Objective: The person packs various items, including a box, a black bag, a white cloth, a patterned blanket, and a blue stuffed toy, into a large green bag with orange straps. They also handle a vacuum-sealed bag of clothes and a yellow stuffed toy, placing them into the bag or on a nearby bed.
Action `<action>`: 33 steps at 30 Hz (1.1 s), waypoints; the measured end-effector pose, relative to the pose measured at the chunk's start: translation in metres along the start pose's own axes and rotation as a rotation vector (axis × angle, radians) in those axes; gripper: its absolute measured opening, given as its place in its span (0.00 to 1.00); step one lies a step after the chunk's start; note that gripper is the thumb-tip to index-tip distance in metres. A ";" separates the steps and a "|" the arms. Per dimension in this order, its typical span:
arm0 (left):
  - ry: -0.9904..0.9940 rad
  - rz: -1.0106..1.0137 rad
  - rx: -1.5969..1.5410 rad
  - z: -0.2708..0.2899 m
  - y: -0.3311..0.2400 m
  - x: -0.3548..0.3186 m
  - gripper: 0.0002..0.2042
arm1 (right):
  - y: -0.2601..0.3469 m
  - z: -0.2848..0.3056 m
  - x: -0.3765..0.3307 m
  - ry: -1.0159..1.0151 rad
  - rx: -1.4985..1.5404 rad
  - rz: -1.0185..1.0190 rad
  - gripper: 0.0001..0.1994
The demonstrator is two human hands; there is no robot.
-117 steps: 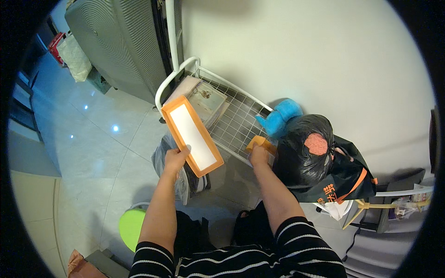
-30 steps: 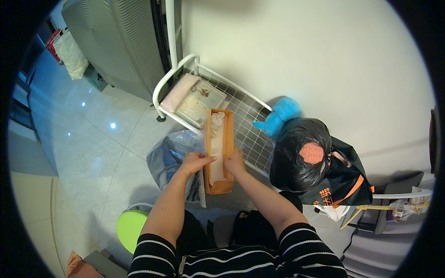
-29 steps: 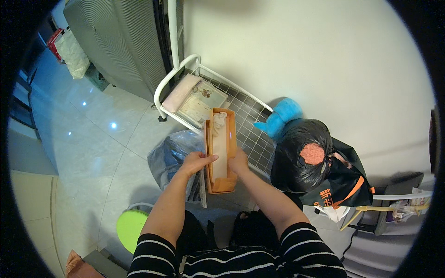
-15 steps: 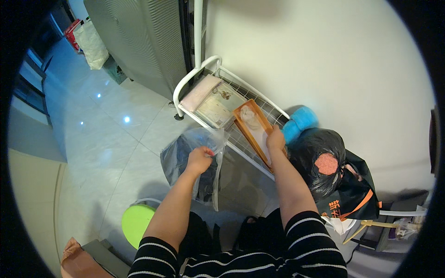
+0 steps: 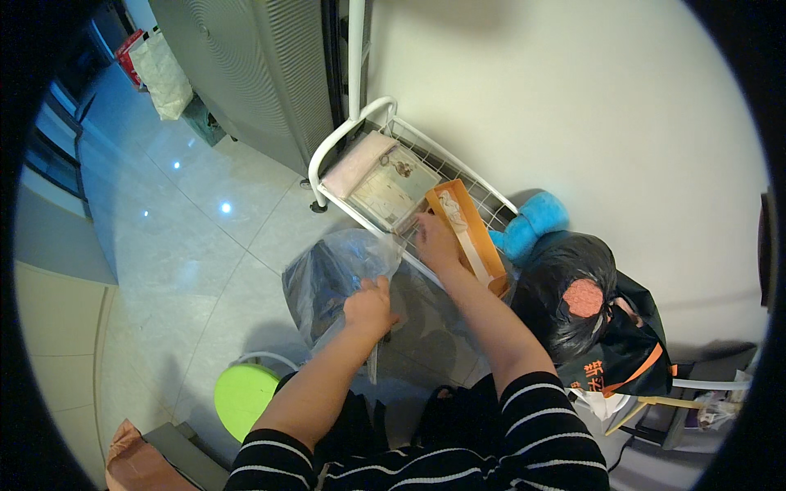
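In front of the white wire rack I have a clear plastic bag (image 5: 348,250) with something dark inside. My left hand (image 5: 370,309) is closed on the bag's right side. My right hand (image 5: 436,242) reaches over the rack's front rim, beside an orange open-topped box (image 5: 458,196) with white, crumpled material in it. Its fingers bend down between that box and a clear flat case (image 5: 393,188); whether they grip anything is hidden. A pale pink folded cloth or pouch (image 5: 360,162) lies at the case's left.
The white rack (image 5: 446,155) stands against the wall, by a grey ribbed cabinet (image 5: 254,74). To the right are a blue plush-like roll (image 5: 536,221), a black plastic bag (image 5: 561,303) and a dark tote (image 5: 634,352). A lime-green stool (image 5: 246,399) stands at lower left.
My right hand has let go of the orange box's right side and moved left. The box has shifted and now leans differently. My left hand has come down and right along the plastic bag.
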State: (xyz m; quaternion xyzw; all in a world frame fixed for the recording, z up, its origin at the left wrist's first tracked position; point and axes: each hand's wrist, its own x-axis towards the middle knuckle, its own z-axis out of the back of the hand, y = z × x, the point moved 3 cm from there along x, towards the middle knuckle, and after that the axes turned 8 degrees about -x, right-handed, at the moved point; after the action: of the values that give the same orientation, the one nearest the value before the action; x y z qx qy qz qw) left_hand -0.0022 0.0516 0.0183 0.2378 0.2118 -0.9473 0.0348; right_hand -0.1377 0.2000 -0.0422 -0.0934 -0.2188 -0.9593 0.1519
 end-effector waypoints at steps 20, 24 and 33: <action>-0.025 0.074 -0.018 -0.014 0.031 0.018 0.18 | 0.047 -0.069 0.048 -0.005 0.421 -0.463 0.18; -0.076 0.054 -0.042 -0.005 0.031 0.017 0.16 | 0.065 -0.094 0.073 0.228 0.765 -0.610 0.17; -0.097 0.049 -0.201 -0.003 0.044 0.012 0.20 | 0.098 -0.133 0.122 0.335 1.051 -0.991 0.17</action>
State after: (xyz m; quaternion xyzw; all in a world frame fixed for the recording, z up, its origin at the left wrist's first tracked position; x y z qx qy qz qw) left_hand -0.0042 0.0134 -0.0072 0.1920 0.2982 -0.9305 0.0918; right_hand -0.2343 0.0261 -0.0918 0.2489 -0.6395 -0.6856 -0.2429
